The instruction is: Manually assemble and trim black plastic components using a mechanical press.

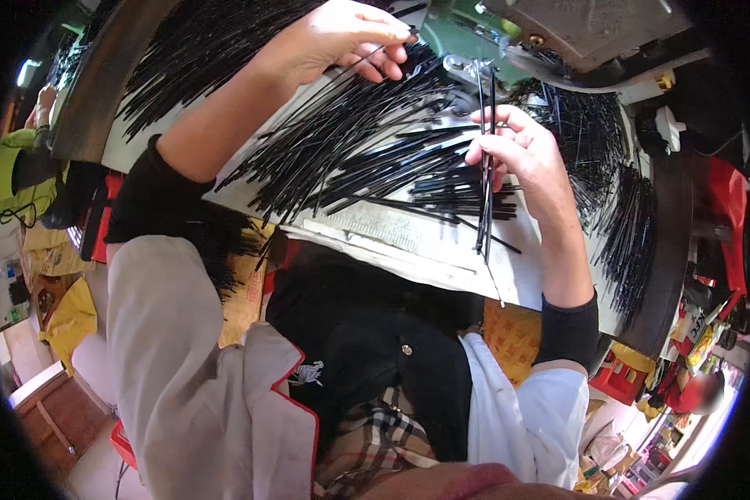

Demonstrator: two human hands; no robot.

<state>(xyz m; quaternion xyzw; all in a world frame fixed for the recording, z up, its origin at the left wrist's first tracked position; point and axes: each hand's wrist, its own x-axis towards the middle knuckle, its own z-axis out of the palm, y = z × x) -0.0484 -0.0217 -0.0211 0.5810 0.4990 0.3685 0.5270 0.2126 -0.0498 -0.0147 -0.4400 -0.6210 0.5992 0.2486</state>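
Note:
Thin black wire-like rods (333, 154) lie in a thick pile across the white work surface (521, 271). My right hand (525, 154) pinches a couple of black rods (484, 212) between thumb and fingers. They stand nearly upright in view, their top ends beside a small metal fixture (468, 68). My left hand (362, 42), farther away, is closed with thumb against fingers on a thin black rod (346, 72) that slants down over the pile. Whether it is one rod or more, I cannot tell.
A grey machine part (596, 29) with a curved hose overhangs the far right. More rods (625, 242) cover the right side beside a dark table edge (671, 250). Papers (392, 250) lie along the near edge. Another person's arm (43, 108) shows at far left.

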